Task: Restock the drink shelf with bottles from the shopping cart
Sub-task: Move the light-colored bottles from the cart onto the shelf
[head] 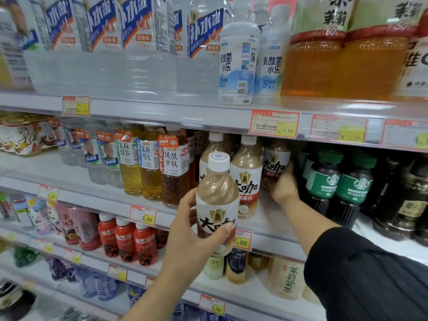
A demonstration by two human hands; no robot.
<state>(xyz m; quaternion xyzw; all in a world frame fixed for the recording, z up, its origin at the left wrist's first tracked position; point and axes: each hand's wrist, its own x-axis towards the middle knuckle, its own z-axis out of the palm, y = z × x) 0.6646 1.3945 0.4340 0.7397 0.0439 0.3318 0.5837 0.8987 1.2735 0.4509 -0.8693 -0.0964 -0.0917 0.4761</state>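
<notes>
Centre frame: left hand grasps latte bottle; right hand grips shelved bottle. Seat upright, label outward.

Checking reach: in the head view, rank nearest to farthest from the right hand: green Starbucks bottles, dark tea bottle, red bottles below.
From the right hand:
1. Green Starbucks bottles, just to its right.
2. Dark tea bottle, left, same shelf.
3. Red bottles, lower shelf, far left.

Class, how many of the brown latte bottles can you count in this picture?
4. Front bottle in the left hand; second bottle on the shelf directly behind it; third bottle to its right; fourth bottle further right, gripped by the right hand. More may be hidden behind.
</notes>
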